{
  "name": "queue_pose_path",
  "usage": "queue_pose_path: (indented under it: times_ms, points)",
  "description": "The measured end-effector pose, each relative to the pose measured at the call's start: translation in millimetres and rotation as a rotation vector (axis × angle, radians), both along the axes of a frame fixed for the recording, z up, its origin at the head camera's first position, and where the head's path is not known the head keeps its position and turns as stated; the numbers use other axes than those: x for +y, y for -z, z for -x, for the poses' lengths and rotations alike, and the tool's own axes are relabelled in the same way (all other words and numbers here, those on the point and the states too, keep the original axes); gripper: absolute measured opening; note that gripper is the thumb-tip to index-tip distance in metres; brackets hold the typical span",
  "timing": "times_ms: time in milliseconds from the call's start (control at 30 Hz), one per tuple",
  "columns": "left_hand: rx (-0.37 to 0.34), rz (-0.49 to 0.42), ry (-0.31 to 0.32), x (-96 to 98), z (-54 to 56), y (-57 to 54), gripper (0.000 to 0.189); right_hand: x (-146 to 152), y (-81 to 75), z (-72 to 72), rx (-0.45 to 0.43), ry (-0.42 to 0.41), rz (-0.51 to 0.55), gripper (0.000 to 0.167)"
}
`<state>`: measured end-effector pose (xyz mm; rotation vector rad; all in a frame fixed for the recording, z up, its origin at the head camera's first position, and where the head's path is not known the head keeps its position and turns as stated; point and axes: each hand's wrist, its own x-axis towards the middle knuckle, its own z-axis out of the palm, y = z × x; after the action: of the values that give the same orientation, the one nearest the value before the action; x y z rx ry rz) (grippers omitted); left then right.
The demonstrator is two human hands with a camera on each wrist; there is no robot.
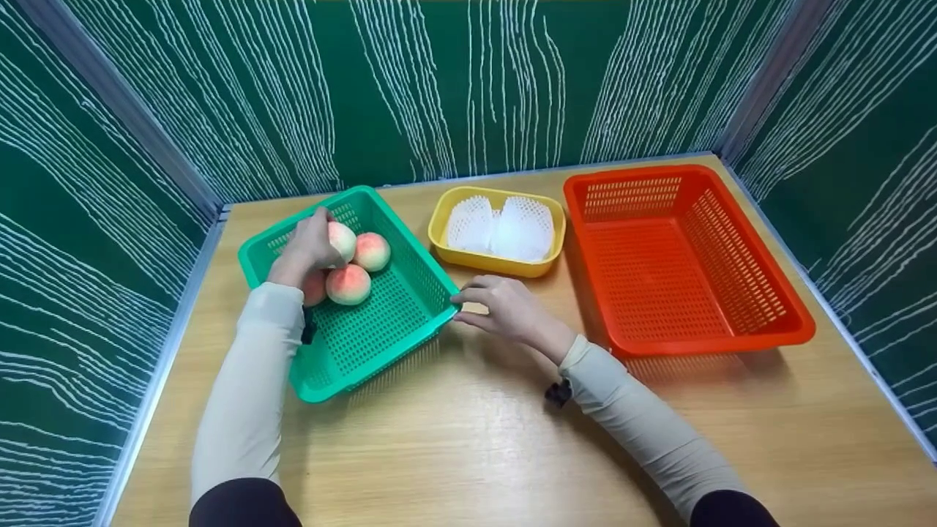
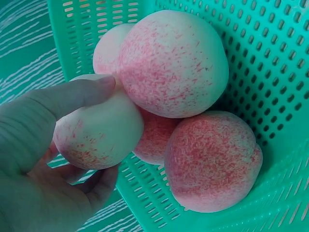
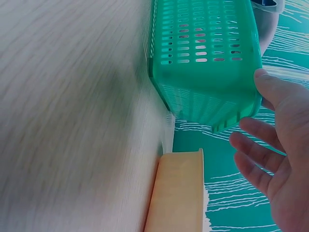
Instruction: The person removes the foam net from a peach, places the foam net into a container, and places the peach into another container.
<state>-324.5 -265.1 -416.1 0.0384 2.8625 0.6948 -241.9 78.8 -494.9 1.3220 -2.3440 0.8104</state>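
Note:
In the left wrist view, my left hand (image 1: 311,245) grips a pale pink-flushed peach (image 2: 99,130), thumb on one side and curled fingers on the other. Several more peaches (image 1: 348,285) lie close around it in the green perforated basket (image 1: 322,388), toward its left end. A larger-looking peach (image 2: 176,67) touches the gripped one. My right hand (image 1: 505,307) is at the basket's near right corner, pinching the rim between thumb and fingers. The gripped peach is partly hidden by the hand.
A yellow basket (image 1: 498,265) with white foam net sleeves (image 1: 521,228) stands at the back middle. To its right is a red basket (image 1: 651,278) with nothing inside. Green panels with white streaks (image 1: 468,88) enclose the wooden table (image 1: 468,439) at the back and sides.

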Motion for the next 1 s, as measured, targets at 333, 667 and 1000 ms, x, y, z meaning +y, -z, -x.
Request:
queue_pose_path:
  times_ms: [333, 667, 1000]
  points:
    - [-0.061, -0.040, -0.002, 3.7, -2.9, -0.4, 0.078, -1.2, 1.7, -1.4, -0.021, -0.006, 0.012, 0.024]
    - [-0.054, -0.036, 0.019, 3.8, -4.5, 2.6, 0.085, 1.6, -0.8, -2.1, -0.028, 0.001, -0.021, 0.025]
    - [-0.032, 0.051, 0.007, 7.7, -6.7, -3.8, 0.084, -1.8, -13.0, 3.8, 0.017, -0.029, -0.102, 0.023]
